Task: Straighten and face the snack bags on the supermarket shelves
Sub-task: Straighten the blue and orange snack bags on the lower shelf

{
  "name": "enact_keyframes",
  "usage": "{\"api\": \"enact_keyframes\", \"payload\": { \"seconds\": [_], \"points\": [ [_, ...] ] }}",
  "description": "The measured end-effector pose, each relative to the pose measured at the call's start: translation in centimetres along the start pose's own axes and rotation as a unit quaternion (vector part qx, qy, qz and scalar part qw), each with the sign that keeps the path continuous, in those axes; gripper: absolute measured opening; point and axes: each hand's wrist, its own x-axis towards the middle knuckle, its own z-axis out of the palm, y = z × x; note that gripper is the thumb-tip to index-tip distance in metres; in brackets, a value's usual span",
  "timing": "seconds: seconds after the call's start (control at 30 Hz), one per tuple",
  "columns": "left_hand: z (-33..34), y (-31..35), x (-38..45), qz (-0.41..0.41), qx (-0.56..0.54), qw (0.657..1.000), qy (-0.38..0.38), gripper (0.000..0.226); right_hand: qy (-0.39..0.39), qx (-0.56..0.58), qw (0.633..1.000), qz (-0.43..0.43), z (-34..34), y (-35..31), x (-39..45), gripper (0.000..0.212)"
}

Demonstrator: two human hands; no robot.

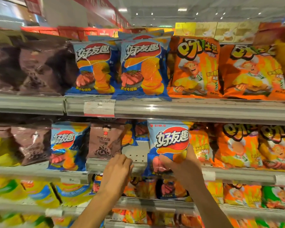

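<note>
Right hand (pixel 184 168) grips blue chip bag (pixel 169 142); left hand (pixel 118 170) fingers curled, seemingly empty

Bright ceiling spots (pixel 152 13); edges blurred, perhaps wide-angle smear.

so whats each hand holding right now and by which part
The right hand grips the blue chip bag by its lower right part. The left hand holds nothing, fingers curled at the shelf edge.
</note>
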Motion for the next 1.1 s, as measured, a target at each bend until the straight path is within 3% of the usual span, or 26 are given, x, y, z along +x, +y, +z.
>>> {"api": "enact_keyframes", "payload": {
  "seconds": [0.1, 0.3, 0.53, 0.73, 0.93, 1.1],
  "points": [
    [0.0, -0.9, 0.1, -0.003, -0.042, 0.998, -0.043, 0.025, 0.018, 0.028, 0.998, 0.044, 2.0, -1.3, 0.9, 0.069],
    [0.9, -1.5, 0.9, -0.043, -0.01, 0.989, -0.142, 0.018, 0.017, -0.011, 0.999, 0.047, 5.3, -2.6, 2.1, 0.095],
    [1.2, -1.4, 1.2, -0.047, -0.004, 0.99, -0.135, 0.025, -0.013, 0.006, 0.998, 0.058, 8.0, -3.6, 3.3, 0.079],
    [1.6, -1.6, 1.0, -0.037, 0.005, 0.991, -0.131, 0.024, -0.038, 0.047, 0.994, 0.095, 8.6, -2.7, 3.3, 0.088],
    [1.9, -1.3, 1.1, -0.044, -0.006, 0.993, -0.11, 0.013, -0.031, 0.011, 0.995, 0.096, 7.2, -1.6, 3.4, 0.088],
    [1.7, -0.9, 0.9, -0.07, -0.027, 0.995, -0.073, 0.014, -0.055, -0.012, 0.992, 0.109, 7.7, -1.8, 3.6, 0.103]
  ]
}}
